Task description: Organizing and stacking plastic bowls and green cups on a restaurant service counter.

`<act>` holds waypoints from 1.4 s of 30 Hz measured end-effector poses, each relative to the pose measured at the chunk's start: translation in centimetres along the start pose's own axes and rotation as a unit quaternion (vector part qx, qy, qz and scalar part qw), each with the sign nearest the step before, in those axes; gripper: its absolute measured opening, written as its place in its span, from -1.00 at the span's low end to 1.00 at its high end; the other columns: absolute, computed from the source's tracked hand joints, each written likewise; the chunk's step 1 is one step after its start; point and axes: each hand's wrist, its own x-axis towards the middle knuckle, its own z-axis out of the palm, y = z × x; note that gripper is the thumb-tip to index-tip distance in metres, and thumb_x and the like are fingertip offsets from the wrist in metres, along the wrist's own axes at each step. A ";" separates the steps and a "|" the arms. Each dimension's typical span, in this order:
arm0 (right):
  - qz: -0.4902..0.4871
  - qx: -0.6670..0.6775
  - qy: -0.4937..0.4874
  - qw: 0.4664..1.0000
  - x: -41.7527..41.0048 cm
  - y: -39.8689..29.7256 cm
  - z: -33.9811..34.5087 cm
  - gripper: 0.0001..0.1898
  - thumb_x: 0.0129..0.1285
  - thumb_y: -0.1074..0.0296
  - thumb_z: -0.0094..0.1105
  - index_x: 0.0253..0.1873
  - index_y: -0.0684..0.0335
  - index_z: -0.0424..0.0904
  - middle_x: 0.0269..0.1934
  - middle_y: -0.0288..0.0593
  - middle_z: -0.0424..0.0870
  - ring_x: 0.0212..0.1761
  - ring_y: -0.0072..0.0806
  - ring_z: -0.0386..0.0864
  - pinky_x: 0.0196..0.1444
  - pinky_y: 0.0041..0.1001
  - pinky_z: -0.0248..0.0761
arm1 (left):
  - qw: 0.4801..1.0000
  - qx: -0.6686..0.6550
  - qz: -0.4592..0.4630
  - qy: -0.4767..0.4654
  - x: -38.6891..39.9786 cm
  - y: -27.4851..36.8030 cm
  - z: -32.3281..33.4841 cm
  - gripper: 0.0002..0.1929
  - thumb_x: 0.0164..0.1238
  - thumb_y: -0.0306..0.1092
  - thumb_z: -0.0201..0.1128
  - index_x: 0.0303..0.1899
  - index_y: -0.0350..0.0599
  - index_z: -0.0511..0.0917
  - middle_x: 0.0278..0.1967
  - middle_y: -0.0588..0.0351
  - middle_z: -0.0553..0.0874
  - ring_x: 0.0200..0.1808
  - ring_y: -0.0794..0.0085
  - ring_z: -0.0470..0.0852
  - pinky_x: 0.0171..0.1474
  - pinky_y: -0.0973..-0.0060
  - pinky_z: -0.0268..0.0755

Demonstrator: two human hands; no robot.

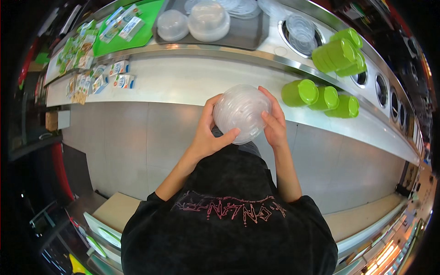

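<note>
A stack of round translucent plastic lids (pixel 242 111) is held between both hands in front of my body, near the counter's front edge. My left hand (pixel 215 127) grips its left side, the thumb lying across the lower rim. On the right side my right hand (pixel 275 120) clasps the stack, thumb on top and fingers along the far edge. Beyond the hands runs the white counter (pixel 192 75). Above it, a grey tray (pixel 247 34) carries upturned translucent plastic bowls (pixel 209 22) and more lids (pixel 244 8).
Green pitchers (pixel 299 93) lie on the counter at right, with more green pitchers (pixel 335 55) on the raised ledge. Lids (pixel 302 34) sit in a round metal-rimmed hole. At left are small cartons (pixel 123 81) and a green tray (pixel 146 31) with cartons.
</note>
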 end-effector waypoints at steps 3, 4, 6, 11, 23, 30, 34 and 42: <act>-0.022 0.014 0.021 0.999 -0.7 -0.1 -1.5 -0.35 0.31 0.32 0.15 0.46 0.41 0.22 0.45 0.01 0.29 0.47 -0.27 0.24 0.49 -0.32 0.05 | 1.000 -0.010 0.001 -0.009 0.9 0.0 1.2 -0.11 0.11 -0.30 0.49 0.41 -0.23 0.11 0.29 -0.10 0.37 0.36 0.21 0.37 0.38 0.27 0.23; -0.041 0.011 0.026 0.999 -0.8 -0.1 -1.8 -0.35 0.32 0.32 0.14 0.46 0.41 0.21 0.44 0.01 0.29 0.48 -0.27 0.23 0.49 -0.32 0.04 | 1.000 -0.018 0.005 -0.004 1.3 0.0 1.6 -0.11 0.11 -0.29 0.49 0.41 -0.23 0.10 0.30 -0.10 0.37 0.36 0.21 0.37 0.38 0.26 0.23; -0.032 0.011 0.054 0.998 -0.9 -0.9 -1.7 -0.34 0.33 0.32 0.11 0.48 0.41 0.18 0.46 0.01 0.25 0.49 -0.27 0.20 0.50 -0.32 0.02 | 1.000 -0.007 0.008 -0.017 2.1 -0.1 2.2 -0.11 0.13 -0.29 0.49 0.41 -0.24 0.10 0.30 -0.10 0.36 0.36 0.22 0.37 0.38 0.26 0.23; -0.031 -0.087 0.114 0.989 -0.6 -0.6 -0.5 -0.31 0.38 0.28 0.05 0.52 0.40 0.07 0.50 0.01 0.14 0.53 -0.25 0.11 0.53 -0.33 -0.07 | 0.996 0.077 0.016 -0.033 3.9 -0.9 1.7 -0.13 0.16 -0.30 0.48 0.40 -0.26 0.10 0.30 -0.11 0.36 0.36 0.24 0.36 0.37 0.26 0.25; -0.068 -0.263 0.125 0.954 16.1 -3.8 0.3 -0.70 0.45 0.45 0.03 0.21 0.37 0.50 0.11 -0.19 0.60 0.06 -0.54 0.46 0.19 -0.49 0.32 | 0.961 -0.214 -0.164 0.061 7.6 -0.7 -10.2 -0.22 0.17 -0.38 0.48 0.38 -0.26 0.21 0.20 0.03 0.50 0.30 0.37 0.43 0.36 0.36 0.26; 0.004 -0.546 0.140 0.826 41.5 2.2 -0.8 -0.33 0.14 -0.07 0.41 0.17 0.38 0.52 -0.05 0.02 0.71 0.00 -0.18 0.65 0.02 -0.29 0.50 | 0.940 -0.275 -0.189 0.072 9.9 -2.1 -20.1 -0.06 0.19 -0.32 0.45 0.50 -0.30 0.01 0.32 -0.03 0.39 0.39 0.28 0.34 0.44 0.32 0.13; -0.023 -0.752 0.154 0.640 46.9 4.8 1.9 -0.19 -0.09 -0.24 0.51 0.06 0.39 0.54 -0.12 0.13 0.71 -0.03 -0.02 0.67 0.05 -0.23 0.49 | 0.934 -0.290 -0.199 0.064 13.6 0.1 -23.3 -0.12 0.26 -0.24 0.39 0.49 -0.29 0.05 0.33 -0.03 0.39 0.39 0.28 0.33 0.45 0.32 0.10; 0.027 -0.344 0.121 0.931 45.4 -0.1 -2.0 -0.63 0.24 0.15 0.37 -0.05 0.35 0.61 -0.39 -0.22 0.67 -0.38 -0.57 0.57 -0.28 -0.58 0.41 | 0.953 -0.240 -0.181 0.028 20.3 2.6 -26.0 -0.21 0.32 -0.20 0.32 0.47 -0.25 0.12 0.31 0.00 0.43 0.36 0.32 0.38 0.42 0.34 0.17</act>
